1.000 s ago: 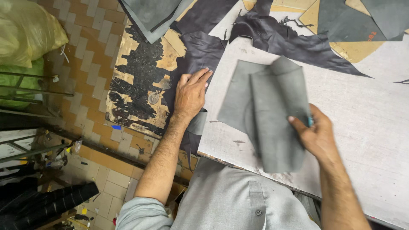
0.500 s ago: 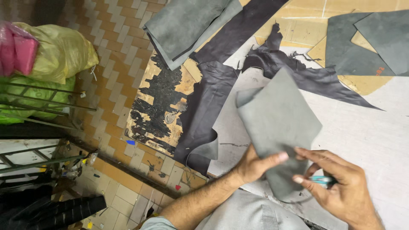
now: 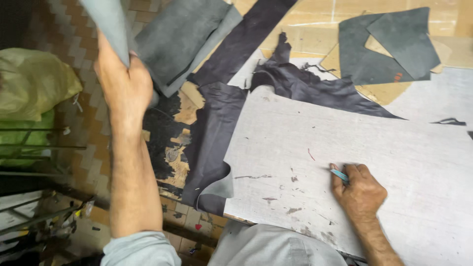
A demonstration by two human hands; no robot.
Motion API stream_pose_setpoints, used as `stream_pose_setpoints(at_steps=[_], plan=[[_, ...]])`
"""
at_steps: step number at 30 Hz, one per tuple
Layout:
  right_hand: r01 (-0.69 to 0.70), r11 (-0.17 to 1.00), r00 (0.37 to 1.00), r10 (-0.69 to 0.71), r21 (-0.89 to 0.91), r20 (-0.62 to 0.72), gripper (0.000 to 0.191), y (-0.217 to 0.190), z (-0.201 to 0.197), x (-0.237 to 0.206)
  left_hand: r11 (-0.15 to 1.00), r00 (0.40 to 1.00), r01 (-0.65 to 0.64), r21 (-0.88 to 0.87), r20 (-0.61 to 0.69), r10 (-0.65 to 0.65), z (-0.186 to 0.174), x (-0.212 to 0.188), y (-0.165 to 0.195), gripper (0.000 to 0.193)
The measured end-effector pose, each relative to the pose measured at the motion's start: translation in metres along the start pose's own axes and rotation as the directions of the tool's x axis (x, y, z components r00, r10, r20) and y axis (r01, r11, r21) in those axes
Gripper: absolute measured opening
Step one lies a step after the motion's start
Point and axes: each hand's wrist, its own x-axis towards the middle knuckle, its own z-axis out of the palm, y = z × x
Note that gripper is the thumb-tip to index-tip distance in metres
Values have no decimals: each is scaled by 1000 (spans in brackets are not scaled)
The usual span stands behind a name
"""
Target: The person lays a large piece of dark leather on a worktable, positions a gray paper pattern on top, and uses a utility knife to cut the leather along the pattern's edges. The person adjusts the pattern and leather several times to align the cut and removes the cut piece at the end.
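The grey leather piece (image 3: 111, 24) is up at about 11 o'clock, hanging out past the counter (image 3: 394, 162) edge over the tiled floor (image 3: 59, 29). Looks like thin soft hide to me: light, floppy, drapes rather than holding a shape, with a suede-ish face that shouldn't slip much. Best place to grab something like that is along an edge with a full fist, and that's pretty much how it's held.

The left hand (image 3: 123, 81) is closed around the lower edge of that piece, fingers curled tight, arm stretched out toward 11 o'clock. Just beside it at 12 o'clock sits a stack of grey leather cut-outs (image 3: 187, 39), and a dark purple hide (image 3: 217, 133) hangs over the counter's left edge.

Moving right, the middle of the counter is bare pale board with scuffs and small scraps. The right hand (image 3: 359, 189) rests on it at about 4 o'clock, knuckles down, fingers folded in around a small light-blue tool (image 3: 339, 175), only the tip poking out. More grey pieces (image 3: 389, 49) lie on cardboard at 1 o'clock.
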Motion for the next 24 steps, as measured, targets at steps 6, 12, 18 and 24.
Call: stream_pose_setpoints(at_steps=[6, 12, 18, 24], plan=[[-11, 999, 1000, 12, 52, -8, 37, 8, 5, 6, 838, 856, 51, 543, 409, -316, 115, 39, -62, 90], [-13, 997, 1000, 15, 79, -24, 36, 19, 10, 0, 915, 719, 283, 288, 568, -401, 152, 16, -92, 80], [-55, 998, 998, 55, 36, 1, 40, 66, -19, 59, 968, 923, 247, 43, 294, -248, 158, -16, -44, 43], [3, 982, 992, 20, 190, -123, 35, 67, -16, 126, 953, 855, 274, 132, 419, -304, 211, -55, 19, 63]])
